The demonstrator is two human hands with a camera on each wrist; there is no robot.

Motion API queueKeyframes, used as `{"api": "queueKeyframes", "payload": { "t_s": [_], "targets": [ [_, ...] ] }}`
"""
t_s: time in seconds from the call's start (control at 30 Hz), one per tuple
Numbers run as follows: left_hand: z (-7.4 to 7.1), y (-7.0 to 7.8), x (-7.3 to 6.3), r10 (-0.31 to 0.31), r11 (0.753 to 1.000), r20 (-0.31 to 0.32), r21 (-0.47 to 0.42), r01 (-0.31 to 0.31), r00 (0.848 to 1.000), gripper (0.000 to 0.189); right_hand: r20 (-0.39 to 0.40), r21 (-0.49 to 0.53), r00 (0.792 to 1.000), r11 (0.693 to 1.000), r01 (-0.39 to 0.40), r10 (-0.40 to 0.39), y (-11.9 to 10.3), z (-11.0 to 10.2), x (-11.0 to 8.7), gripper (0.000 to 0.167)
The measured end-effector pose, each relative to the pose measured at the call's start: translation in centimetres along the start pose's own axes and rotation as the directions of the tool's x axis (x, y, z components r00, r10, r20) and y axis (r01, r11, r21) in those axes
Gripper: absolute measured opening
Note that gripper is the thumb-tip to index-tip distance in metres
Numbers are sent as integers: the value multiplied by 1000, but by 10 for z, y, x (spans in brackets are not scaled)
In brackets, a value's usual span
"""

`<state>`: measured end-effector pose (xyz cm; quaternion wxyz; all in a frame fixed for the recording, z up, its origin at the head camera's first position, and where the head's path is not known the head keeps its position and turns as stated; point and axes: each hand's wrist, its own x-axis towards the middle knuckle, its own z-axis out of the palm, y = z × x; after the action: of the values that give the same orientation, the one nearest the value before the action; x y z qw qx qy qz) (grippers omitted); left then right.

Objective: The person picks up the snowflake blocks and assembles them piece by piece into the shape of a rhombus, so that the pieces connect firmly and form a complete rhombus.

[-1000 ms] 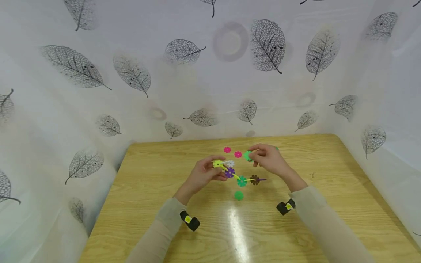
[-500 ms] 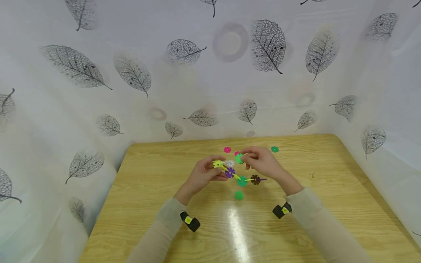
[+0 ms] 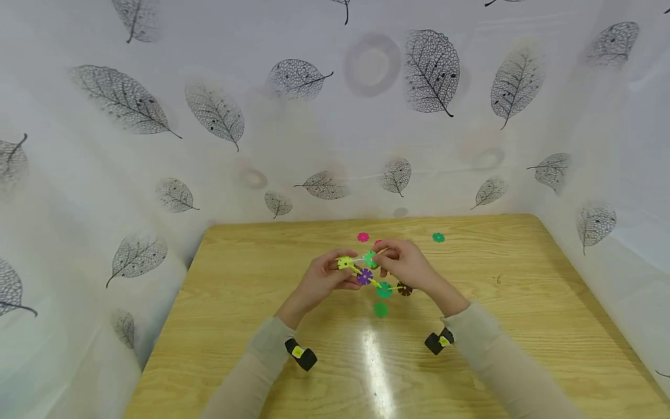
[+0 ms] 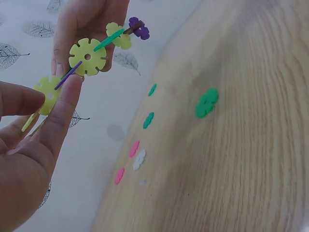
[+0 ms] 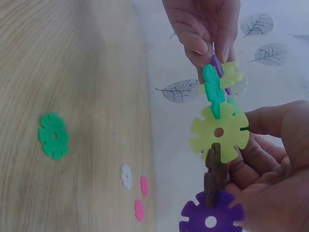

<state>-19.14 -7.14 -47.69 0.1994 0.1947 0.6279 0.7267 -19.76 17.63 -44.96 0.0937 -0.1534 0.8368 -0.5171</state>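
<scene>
A chain of notched, flower-shaped plastic discs is held above the table. My left hand [image 3: 321,276] pinches a yellow disc [image 3: 345,263] at the chain's left end between thumb and fingers. From there the chain runs right through a purple disc [image 3: 364,276] and a green one [image 3: 384,290] to a brown disc [image 3: 405,288], with edge-on yellow discs between. My right hand [image 3: 403,265] pinches a bright green disc [image 3: 370,259] close to the white disc by the left fingers. In the right wrist view, a purple disc [image 5: 212,215] forms the chain's near end.
On the wooden table [image 3: 235,326] lie a loose green disc [image 3: 381,309] in front and another green disc [image 3: 438,237] at the back right. Two pink discs [image 5: 139,210] and a white disc [image 5: 126,176] lie beyond the hands. A leaf-patterned curtain [image 3: 314,134] surrounds the table.
My right hand has moved left with the bright green disc, up to my left fingertips. The left hand and the chain have stayed nearly in place.
</scene>
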Motion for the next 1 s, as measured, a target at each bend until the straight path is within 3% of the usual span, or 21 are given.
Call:
{"api": "queueKeyframes", "payload": {
  "t_s": [0.5,1.0],
  "targets": [
    [-6,-8,-9,-35,999,-42,13,36,999,42,-9,15,1000,1000,0,0,5,16,1,27],
    [-5,-11,-8,-41,999,-44,7,41,998,48,-35,21,999,1000,5,-4,8,21,2,29]
  ]
}}
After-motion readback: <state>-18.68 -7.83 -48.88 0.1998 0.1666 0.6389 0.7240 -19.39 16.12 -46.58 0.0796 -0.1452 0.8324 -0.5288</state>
